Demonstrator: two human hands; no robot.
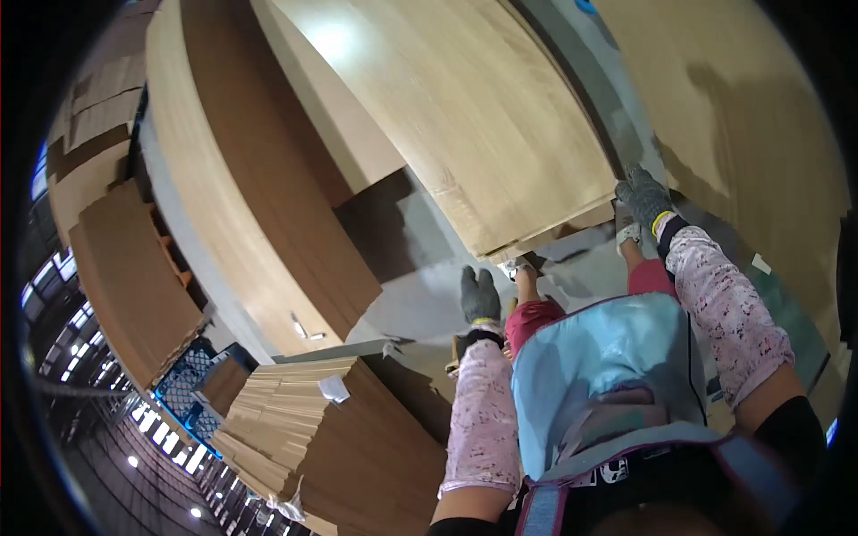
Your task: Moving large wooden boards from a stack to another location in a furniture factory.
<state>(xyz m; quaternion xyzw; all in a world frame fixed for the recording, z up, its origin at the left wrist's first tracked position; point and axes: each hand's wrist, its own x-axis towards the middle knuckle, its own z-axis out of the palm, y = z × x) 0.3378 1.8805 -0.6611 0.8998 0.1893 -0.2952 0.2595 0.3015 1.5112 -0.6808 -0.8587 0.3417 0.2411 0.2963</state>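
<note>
A stack of pale wood-grain panels (500, 134) lies in front of me, its near edge close to my feet. My right hand (643, 196), in a grey knitted glove, is at the near right corner of the top panel. Its fingers are apart, and I cannot tell whether they touch the corner. My left hand (480, 297), gloved the same way, hangs left of the stack's near edge with its fingers stretched out and nothing in them. Floral sleeves cover both forearms, and a light blue apron (608, 366) hangs between them.
More pale panels (760, 116) stand on the right. Left are a long stack of boards (241, 179), a brown board pile (134, 277), a blue plastic crate (183, 384) and a pile of narrow boards (277, 411). Grey floor (402, 304) shows between the stacks.
</note>
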